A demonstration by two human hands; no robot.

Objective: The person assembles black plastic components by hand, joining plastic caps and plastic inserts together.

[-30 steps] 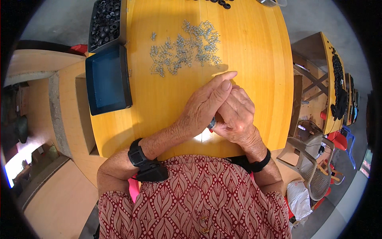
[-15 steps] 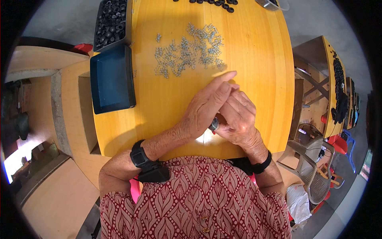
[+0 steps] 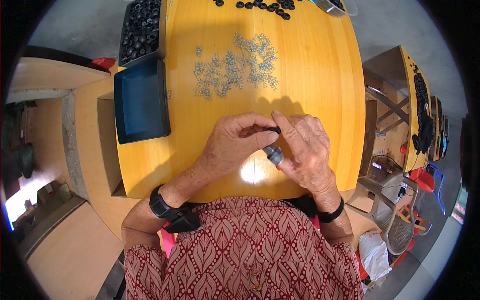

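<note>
Above the near part of the yellow table (image 3: 320, 65), my two hands meet. My left hand (image 3: 232, 142) pinches a small black round part (image 3: 272, 130) between thumb and fingers. A dark grey cylindrical piece (image 3: 273, 154), with a bit of red at its lower end, lies in my right hand (image 3: 306, 147) by the thumb. My right fingertips come close to the black part; whether they touch it I cannot tell. Beyond my hands, many tiny silvery coil springs (image 3: 235, 65) are spread over the tabletop.
At the table's left edge stands an open blue-black tray (image 3: 142, 100), in front of a bin of black round parts (image 3: 142, 30). More black rings (image 3: 270, 7) lie at the far edge near a clear container (image 3: 334, 7). A chair (image 3: 387, 210) stands on the right.
My hands, pressed together before, have drawn apart and slightly back. The black part and more of the grey cylindrical piece now show between them.
</note>
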